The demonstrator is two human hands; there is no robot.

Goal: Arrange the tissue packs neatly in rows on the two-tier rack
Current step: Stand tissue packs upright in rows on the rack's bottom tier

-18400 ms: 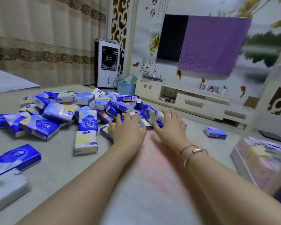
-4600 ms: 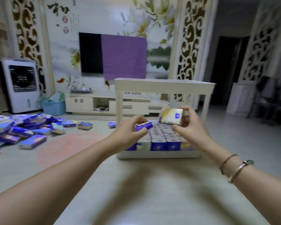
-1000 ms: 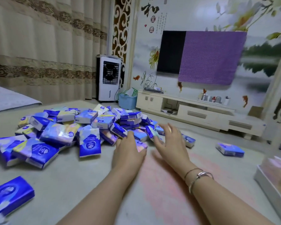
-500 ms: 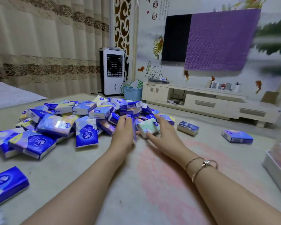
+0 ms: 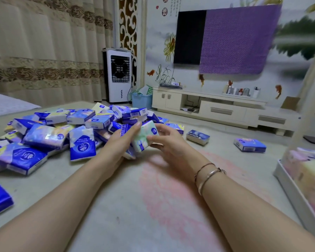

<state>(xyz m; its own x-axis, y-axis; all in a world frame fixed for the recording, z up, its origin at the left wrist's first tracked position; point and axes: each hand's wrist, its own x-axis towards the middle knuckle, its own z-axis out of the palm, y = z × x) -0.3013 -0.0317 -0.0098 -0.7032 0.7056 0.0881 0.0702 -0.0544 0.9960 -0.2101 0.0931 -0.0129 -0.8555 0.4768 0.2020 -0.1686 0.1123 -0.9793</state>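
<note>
Both hands hold one pale green tissue pack (image 5: 146,136) just in front of the pile (image 5: 65,128); the left hand (image 5: 116,142) curls around its left side, the right hand (image 5: 165,138) pinches its right edge; it looks light, soft and slippery, so holding the short ends seems best; loose packs (image 5: 249,145) lie right of the grip, and the rack (image 5: 296,193) stands further right.

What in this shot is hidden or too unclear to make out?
- Rack, head view: cut off by the right edge and blurred; its upper tier and the rows on it cannot be judged.
- Packs under the left hand: the hand hides how many it holds besides the pale green pack.
- Pile of packs: its lower packs are buried and its left end is cut off, so no count.
</note>
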